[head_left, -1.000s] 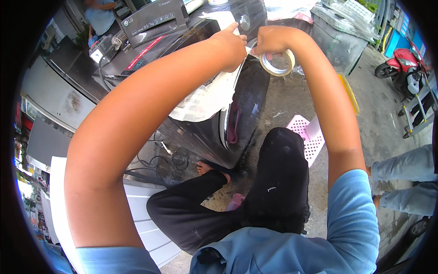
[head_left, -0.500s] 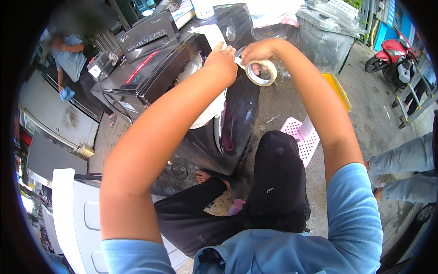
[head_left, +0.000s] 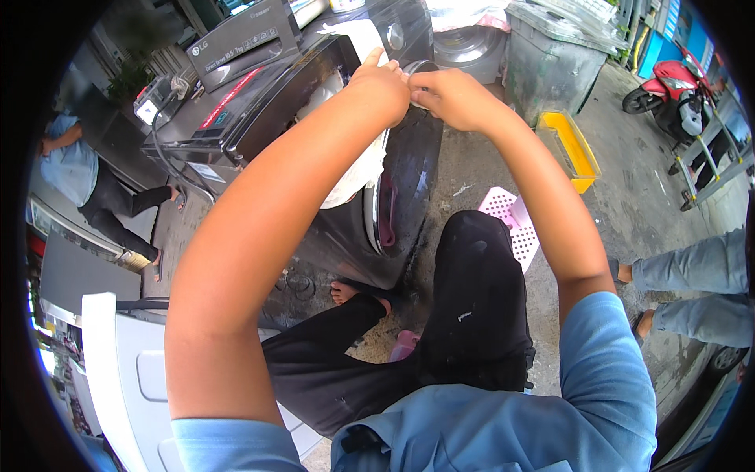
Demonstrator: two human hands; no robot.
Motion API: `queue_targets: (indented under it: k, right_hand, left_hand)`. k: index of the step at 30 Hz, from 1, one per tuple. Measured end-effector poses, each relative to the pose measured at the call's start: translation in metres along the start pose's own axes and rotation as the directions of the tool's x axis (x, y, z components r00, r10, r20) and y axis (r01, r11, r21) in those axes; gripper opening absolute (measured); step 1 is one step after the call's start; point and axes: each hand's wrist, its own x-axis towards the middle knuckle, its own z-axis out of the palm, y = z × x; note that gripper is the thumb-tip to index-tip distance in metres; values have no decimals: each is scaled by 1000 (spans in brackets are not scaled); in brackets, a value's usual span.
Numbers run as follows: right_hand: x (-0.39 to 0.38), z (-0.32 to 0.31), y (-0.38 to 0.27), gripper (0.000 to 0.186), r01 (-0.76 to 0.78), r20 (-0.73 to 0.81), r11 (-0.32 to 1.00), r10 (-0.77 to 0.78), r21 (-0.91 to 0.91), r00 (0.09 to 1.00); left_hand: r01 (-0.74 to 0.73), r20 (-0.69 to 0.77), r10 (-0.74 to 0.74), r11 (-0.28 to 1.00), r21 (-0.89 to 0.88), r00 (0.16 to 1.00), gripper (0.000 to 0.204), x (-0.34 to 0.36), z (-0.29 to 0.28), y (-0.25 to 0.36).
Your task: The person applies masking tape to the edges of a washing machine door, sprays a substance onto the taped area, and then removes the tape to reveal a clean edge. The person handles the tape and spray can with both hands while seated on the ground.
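Observation:
Both my hands are at the far edge of a black washing machine [head_left: 326,252] with parts of its casing open. My left hand [head_left: 381,88] lies on a white sheet [head_left: 360,31] at the corner, index finger stretched up and the other fingers bent. Its fingertips meet those of my right hand [head_left: 450,96], whose fingers are curled. The roll of masking tape seen in the right hand earlier is now hidden behind it. White material [head_left: 354,179] hangs over the machine's opening below my left forearm. A purple-pink curved part [head_left: 388,220] shows beside it.
A dark panel box [head_left: 244,47] rests on the machine. Beyond my right arm are a yellow tray [head_left: 595,167], a pink perforated stool [head_left: 499,206] and a grey bin [head_left: 550,75]. A person [head_left: 71,169] is at the left. A white panel [head_left: 118,370] lies at lower left.
The tape roll has turned out of sight behind my right hand. My hands have drawn closer together. The person at the left has moved lower in view.

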Motion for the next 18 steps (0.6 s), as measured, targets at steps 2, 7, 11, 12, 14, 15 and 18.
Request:
queue_targets:
  k: [2, 7, 11, 12, 14, 15, 18]
  right_hand:
    - [-22, 3, 2, 16, -62, -47, 991, 67, 115, 997]
    - [-86, 100, 8, 17, -153, -244, 732, 406, 664, 881]
    - [-123, 139, 4, 17, -321, -66, 685, 474, 654, 878]
    - [-127, 136, 1, 17, -378, 7, 680, 481, 628, 877]
    - [-127, 137, 4, 17, -390, -23, 729, 485, 562, 874]
    - [-127, 134, 7, 17, -391, -42, 757, 481, 524, 876]
    - [-133, 132, 19, 20, -391, 41, 709, 456, 587, 889]
  left_hand:
    - [17, -51, -17, 1000, 13, 999, 73, 2, 12, 1]
    - [223, -208, -203, 972, 79, 957, 62, 9, 32, 12]
    - [161, -168, -148, 984, 69, 975, 62, -3, 27, 6]
    - [160, -157, -142, 982, 105, 977, 60, -4, 31, 4]
    - [132, -191, -113, 987, 91, 975, 56, -1, 31, -4]
    - [116, -211, -99, 991, 68, 972, 55, 1, 28, -7]
    - [189, -370, -105, 962, 198, 923, 55, 8, 41, 6]
